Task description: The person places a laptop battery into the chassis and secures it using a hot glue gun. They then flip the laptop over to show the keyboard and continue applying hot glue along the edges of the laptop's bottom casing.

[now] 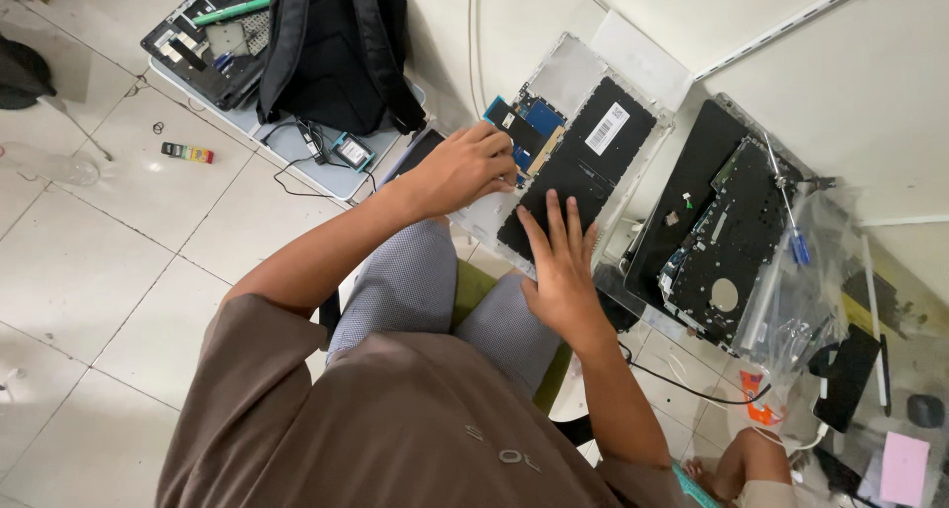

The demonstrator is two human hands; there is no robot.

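Observation:
An opened silver laptop shell lies upside down across my lap and the floor, with a black sheet covering its keyboard back. At its left end sits a blue circuit board. My left hand rests on that end with its fingers curled around the black part of the board. My right hand lies flat on the lower part of the black sheet, fingers spread and holding nothing.
A second dismantled laptop lies to the right, with a blue-handled screwdriver and a clear plastic bag on it. A black backpack and another opened laptop sit at top left. Another person's limb shows at bottom right.

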